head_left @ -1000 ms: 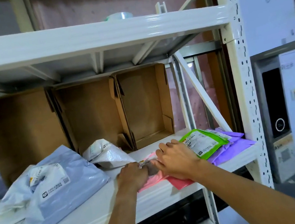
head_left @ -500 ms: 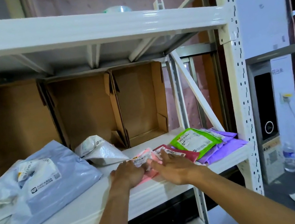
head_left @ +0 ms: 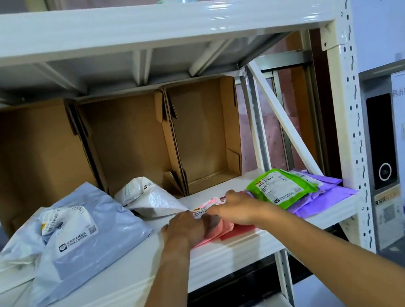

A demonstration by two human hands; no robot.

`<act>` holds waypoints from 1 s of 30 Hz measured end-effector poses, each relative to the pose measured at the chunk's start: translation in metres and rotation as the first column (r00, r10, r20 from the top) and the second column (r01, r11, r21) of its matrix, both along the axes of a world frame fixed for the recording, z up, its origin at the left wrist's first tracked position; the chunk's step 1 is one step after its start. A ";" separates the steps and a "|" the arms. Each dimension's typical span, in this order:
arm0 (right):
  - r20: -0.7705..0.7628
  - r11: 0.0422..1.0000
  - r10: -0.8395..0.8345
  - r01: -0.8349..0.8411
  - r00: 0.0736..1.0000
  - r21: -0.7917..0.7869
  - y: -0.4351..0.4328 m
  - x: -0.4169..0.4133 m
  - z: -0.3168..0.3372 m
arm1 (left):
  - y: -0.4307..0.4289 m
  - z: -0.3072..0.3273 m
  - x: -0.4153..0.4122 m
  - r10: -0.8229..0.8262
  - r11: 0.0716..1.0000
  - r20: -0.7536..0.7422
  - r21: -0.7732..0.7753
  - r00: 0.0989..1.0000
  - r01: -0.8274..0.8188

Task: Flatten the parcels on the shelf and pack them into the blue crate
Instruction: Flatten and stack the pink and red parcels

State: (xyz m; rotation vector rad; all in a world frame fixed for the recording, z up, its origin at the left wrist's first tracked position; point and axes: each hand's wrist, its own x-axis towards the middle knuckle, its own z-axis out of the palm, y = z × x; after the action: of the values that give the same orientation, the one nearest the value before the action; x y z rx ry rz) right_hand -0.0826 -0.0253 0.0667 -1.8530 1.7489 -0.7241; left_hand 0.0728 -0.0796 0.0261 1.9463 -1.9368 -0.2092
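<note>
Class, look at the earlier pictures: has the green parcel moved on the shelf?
No. The green parcel still lies on the purple parcels, beside the slanted brace.

A pink parcel (head_left: 214, 233) lies on a red parcel (head_left: 238, 232) at the shelf (head_left: 136, 276) front. A green parcel (head_left: 282, 189) tops purple parcels (head_left: 320, 196) rightward. A puffy grey parcel (head_left: 98, 242) and a white parcel (head_left: 150, 201) sit leftward.

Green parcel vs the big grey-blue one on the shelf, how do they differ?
1. Size: the green parcel is small; the grey-blue parcel is much larger.
2. Shape: green parcel lies fairly flat; grey-blue parcel is puffy and creased.
3. Support: green parcel sits on the purple parcels at the right end; grey-blue parcel lies left, overlapping a white bag.
Shared: both carry white printed labels.
</note>
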 end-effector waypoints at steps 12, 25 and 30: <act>-0.248 0.994 0.021 -0.047 0.969 -0.099 0.007 -0.002 -0.004 | -0.007 -0.005 0.004 0.034 0.995 -0.148 -0.093 0.988 -0.048; -0.331 0.957 -0.148 0.050 0.932 -0.286 0.002 -0.037 0.004 | 0.031 0.007 -0.011 -0.335 0.939 -0.169 -0.137 0.927 0.314; -0.429 0.926 -0.171 -0.005 0.887 -0.377 -0.003 -0.043 -0.007 | 0.032 0.005 -0.018 -0.349 0.937 0.061 0.023 0.935 0.349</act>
State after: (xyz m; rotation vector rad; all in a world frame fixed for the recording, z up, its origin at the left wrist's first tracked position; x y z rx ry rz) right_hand -0.1253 -0.0278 0.0600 -2.3670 2.1088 -0.7319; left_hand 0.0546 -0.0478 0.0312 1.6183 -2.3204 -0.2562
